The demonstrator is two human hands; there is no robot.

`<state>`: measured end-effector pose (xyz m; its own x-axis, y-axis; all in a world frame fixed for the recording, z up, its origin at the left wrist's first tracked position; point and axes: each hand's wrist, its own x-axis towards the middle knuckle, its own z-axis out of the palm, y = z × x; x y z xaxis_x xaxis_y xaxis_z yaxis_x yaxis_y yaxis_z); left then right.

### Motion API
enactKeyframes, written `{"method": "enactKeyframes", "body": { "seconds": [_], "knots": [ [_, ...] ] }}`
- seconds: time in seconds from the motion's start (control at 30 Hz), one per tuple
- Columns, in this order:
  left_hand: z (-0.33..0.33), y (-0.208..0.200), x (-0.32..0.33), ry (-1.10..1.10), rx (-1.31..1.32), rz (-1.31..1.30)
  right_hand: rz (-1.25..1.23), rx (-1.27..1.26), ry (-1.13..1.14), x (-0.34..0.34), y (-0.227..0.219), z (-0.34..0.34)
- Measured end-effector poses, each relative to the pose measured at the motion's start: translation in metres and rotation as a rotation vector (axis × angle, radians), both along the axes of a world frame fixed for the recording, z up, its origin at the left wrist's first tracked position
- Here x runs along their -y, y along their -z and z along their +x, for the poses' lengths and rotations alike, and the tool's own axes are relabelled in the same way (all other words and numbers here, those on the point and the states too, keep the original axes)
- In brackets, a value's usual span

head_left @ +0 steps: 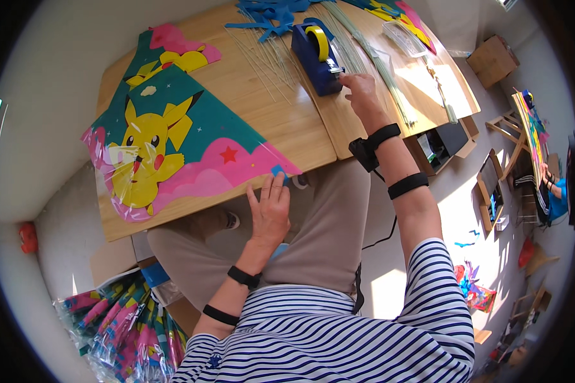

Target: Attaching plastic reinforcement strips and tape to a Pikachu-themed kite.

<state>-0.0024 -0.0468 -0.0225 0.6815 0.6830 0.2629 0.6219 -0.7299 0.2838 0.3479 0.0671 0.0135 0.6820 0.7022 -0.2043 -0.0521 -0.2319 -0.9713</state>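
Observation:
On the table in front of me lies a kite sail [201, 137], a teal and pink sheet printed with a yellow cartoon animal, partly under shiny clear film. A small blue patch [278, 171] sits at its near right corner. My left hand [271, 210] rests at that corner, fingers stretched out and fingertips touching the patch. Farther right stands a dark blue tape dispenser [313, 60] with a yellow-cored roll. At its cutter my right hand [363, 92] has thumb and forefinger pinched on the tape end, which is barely visible.
Thin rods [259, 64] and a bundle of pale sticks [383, 73] lie on the table. Blue strips [275, 16] and a clear plastic tray [406, 38] are at the far side. Packed kites [124, 319] stand low left. Beyond, at right, another person [556, 191] works.

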Motion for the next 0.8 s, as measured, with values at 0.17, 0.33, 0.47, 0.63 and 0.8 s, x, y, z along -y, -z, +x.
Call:
{"method": "enactKeyframes", "body": {
  "seconds": [0.17,0.33,0.47,0.63,0.8],
  "knots": [
    [0.001,0.002,-0.001,0.006,-0.019,0.031,0.193,-0.604,0.089,0.023,0.014,-0.015],
    [-0.001,0.004,0.000,0.012,-0.027,0.034,0.256,-0.882,0.178,0.034,0.016,-0.021],
    [0.000,0.004,0.000,0.006,-0.022,0.046,0.288,-0.791,0.133,0.023,-0.009,-0.030],
    [0.001,0.001,-0.001,0.013,-0.006,0.035,0.295,-0.687,0.161,0.011,0.000,-0.025],
    [0.001,0.002,-0.001,0.015,-0.004,0.030,0.380,-0.607,0.142,0.008,0.011,-0.024]
  ]
}}
